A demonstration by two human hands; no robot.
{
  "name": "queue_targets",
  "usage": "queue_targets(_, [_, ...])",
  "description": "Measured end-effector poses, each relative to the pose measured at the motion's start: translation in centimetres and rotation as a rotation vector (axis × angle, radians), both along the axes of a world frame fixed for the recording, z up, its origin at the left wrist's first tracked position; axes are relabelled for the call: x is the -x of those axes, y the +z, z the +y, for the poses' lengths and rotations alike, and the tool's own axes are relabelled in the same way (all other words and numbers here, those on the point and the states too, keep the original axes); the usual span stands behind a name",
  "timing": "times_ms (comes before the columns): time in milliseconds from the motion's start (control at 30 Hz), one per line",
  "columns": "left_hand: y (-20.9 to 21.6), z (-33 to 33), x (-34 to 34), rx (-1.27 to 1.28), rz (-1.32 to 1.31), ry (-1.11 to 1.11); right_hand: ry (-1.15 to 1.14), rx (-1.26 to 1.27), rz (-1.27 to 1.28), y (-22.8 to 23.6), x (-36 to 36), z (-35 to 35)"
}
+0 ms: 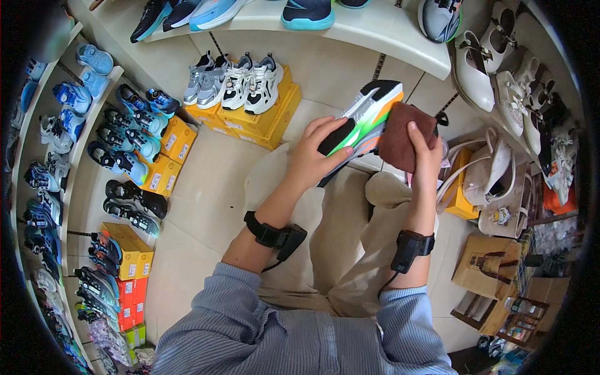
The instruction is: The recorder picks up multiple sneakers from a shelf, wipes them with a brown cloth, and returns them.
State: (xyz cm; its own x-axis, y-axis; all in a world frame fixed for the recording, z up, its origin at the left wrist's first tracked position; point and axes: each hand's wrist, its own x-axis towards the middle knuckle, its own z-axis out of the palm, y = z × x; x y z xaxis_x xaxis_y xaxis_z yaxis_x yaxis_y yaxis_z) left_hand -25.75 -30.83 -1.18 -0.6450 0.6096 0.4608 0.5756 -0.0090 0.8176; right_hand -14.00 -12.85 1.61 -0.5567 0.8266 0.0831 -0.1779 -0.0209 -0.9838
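Note:
A sneaker with a white, green and orange sole is tilted in front of me, above my lap. My left hand is closed round its near left end, where black patches show. My right hand grips a folded brown cloth, thumb on top, and the cloth lies against the shoe's right side. How far the right fingers reach behind the cloth is hidden. Black bands with small boxes are strapped to both my forearms.
Grey and white sneakers stand on yellow shoeboxes ahead. Shelves of blue sneakers line the left. A white shelf crosses above. Pale handbags and white dress shoes are on the right, with a cardboard box below.

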Motion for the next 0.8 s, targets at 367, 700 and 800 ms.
queue_targets(367, [-0.5,0.2,0.0,-0.049,0.002,0.033,0.477,-0.077,-0.01,1.1,-0.2,-3.0])
queue_targets(700, [1.0,-1.3,0.3,0.069,0.24,-0.052,-0.222,-0.325,-0.142,0.9,-1.0,0.2])
queue_targets(800, [1.1,-2.1,0.8,0.028,0.025,-0.233,-0.317,-0.467,-0.198,0.6,-2.1,1.8])
